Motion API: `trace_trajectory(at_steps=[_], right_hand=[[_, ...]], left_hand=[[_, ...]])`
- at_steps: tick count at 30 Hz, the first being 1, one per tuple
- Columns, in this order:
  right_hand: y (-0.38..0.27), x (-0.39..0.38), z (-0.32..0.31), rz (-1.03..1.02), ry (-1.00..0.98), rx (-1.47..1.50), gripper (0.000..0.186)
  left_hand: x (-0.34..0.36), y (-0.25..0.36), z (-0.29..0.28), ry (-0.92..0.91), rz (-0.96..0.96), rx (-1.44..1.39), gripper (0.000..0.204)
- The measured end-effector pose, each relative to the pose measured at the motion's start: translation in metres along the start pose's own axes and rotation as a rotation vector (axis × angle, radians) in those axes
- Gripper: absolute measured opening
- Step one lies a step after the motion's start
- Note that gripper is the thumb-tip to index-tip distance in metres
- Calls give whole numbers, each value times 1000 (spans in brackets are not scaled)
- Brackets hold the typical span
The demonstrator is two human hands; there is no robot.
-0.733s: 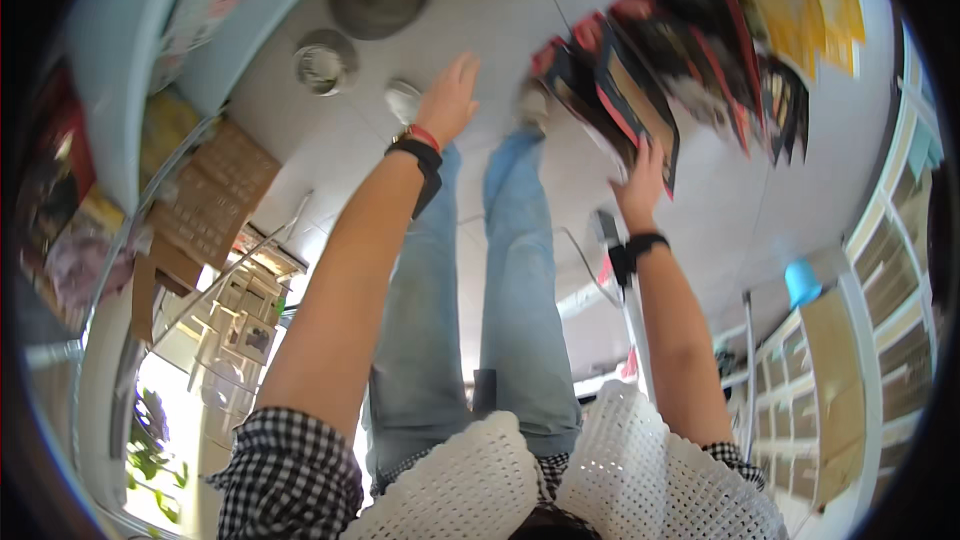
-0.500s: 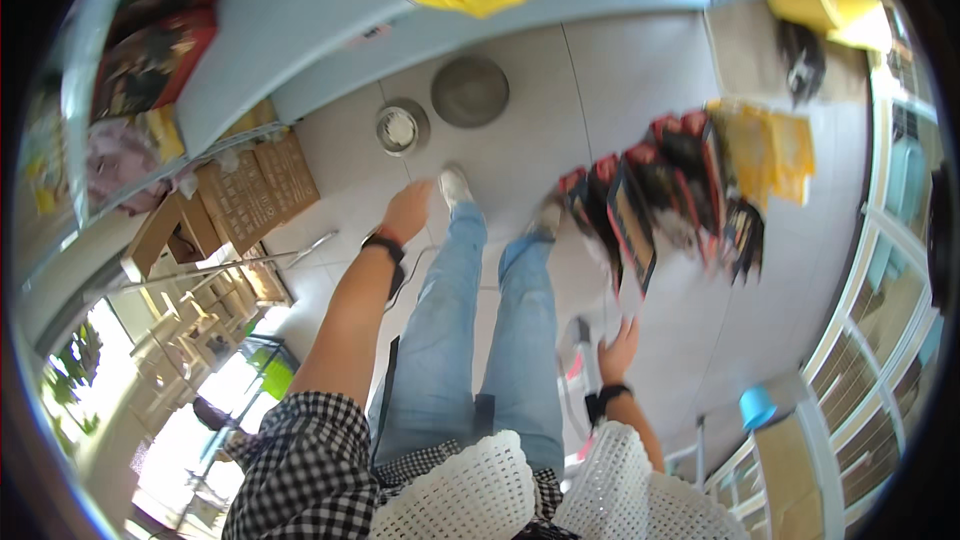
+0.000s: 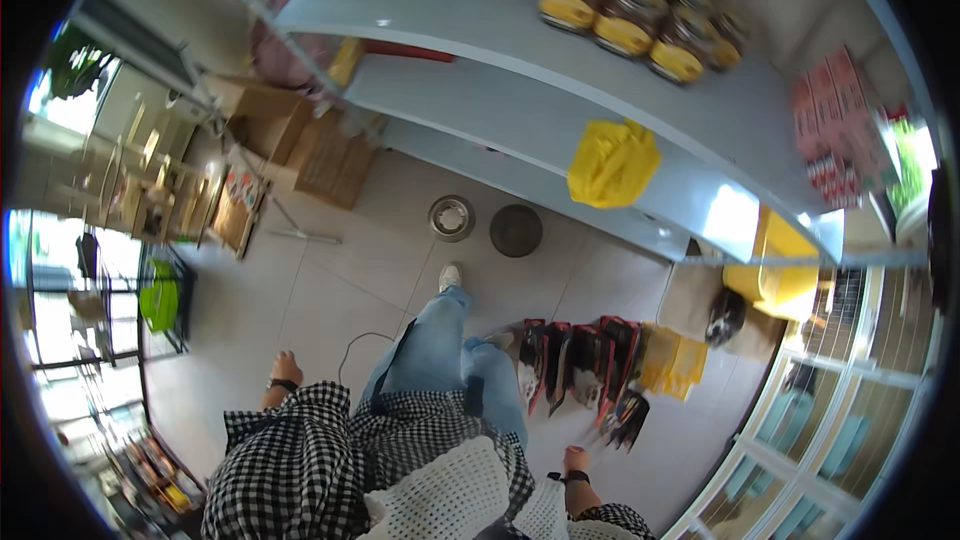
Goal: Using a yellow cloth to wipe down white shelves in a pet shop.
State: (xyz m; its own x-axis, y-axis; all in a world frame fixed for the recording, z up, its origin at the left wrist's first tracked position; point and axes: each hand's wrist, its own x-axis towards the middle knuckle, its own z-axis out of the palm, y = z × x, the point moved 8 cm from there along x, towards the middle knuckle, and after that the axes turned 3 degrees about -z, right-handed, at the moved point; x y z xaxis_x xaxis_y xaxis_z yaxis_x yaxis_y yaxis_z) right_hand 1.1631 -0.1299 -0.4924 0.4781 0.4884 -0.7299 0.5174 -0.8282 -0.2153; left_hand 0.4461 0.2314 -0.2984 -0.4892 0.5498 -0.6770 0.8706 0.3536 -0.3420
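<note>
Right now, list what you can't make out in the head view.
Head view:
Right hand: whether it holds anything, too small and blurred.
Yellow bag: contents, hidden by the bag itself.
Steel bowl: contents, too small to identify.
Jars: rear ones hidden partly by front ones.

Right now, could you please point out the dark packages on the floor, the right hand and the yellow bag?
Dark packages (image 3: 586, 368): head view, on one near the row's middle.
Right hand (image 3: 575, 459): head view, middle of the hand.
Yellow bag (image 3: 613, 166): head view, middle of its visible side.
</note>
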Motion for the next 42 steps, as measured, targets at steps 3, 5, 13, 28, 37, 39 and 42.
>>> trace_trajectory(at_steps=[3, 5, 13, 28, 37, 39, 42], right_hand=[[-9, 60, -37, 51, 135, 230, 15], [-40, 64, -59, -178, 127, 212, 15], [-321, 41, -61, -641, -198, -1085, 16], [-879, 207, -122, -922, 654, -43, 16], [-1152, 214, -225, -1162, 1292, 237, 79], [-1179, 212, -222, -1201, 1420, -27, 78], [-1188, 210, -216, -886, 1508, -218, 82]], left_hand=[[-32, -29, 76, -158, -48, -143, 29], [-36, 8, 89, -252, 36, -158, 25], [64, 17, 86, 6, 224, -657, 19], [125, -46, 185, -194, -112, -899, 11], [117, 67, 195, -264, -25, -1120, 11], [102, 86, 213, -317, -22, -1109, 13], [79, 108, 236, -387, 3, -1118, 15]])
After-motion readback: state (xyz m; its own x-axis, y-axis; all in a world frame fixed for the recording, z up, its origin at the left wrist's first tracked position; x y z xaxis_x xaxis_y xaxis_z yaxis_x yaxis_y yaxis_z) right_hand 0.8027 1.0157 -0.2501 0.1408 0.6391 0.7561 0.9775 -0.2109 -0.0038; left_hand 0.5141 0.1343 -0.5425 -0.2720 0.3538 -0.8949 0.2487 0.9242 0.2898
